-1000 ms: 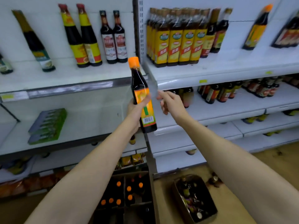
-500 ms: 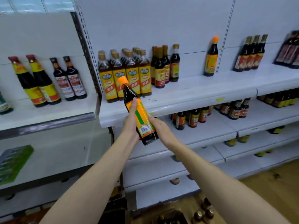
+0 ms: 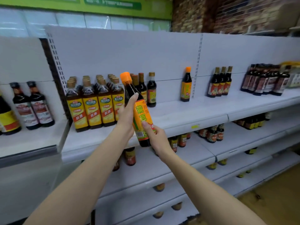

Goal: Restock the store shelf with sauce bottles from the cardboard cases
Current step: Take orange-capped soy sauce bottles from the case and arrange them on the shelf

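Bottle (image 3: 140,114), dark sauce with an orange cap and orange-yellow label, held tilted in both hands in front of the top shelf (image 3: 178,117), cap leaning left and base nearest the viewer. Left hand (image 3: 127,114) grasps the shoulder and upper label, fingers wrapped round its left side; right hand (image 3: 155,135) grasps the lower body, thumb lying across the label. Bottle clear of the shelf, not yet set down.

Just beyond the hands, at left, a packed block of yellow-label bottles (image 3: 95,106); behind the cap, a few dark bottles (image 3: 146,91) near the back panel. Farther right, a single matching bottle (image 3: 186,86) stands alone, with bare shelf on either side of it. Far right, more dark bottles (image 3: 220,83).

Risks, as judged: the matching slot probably lies to the right, so the carry passes close to the dark bottles behind; a cap or base swung wide could knock one over. Set down while tilted, the tall narrow bottle may rock and topple its neighbour. Handing over from two hands to one is the moment a smooth bottle could slip. Lower shelves (image 3: 194,153) hold bottles that a drop would strike.
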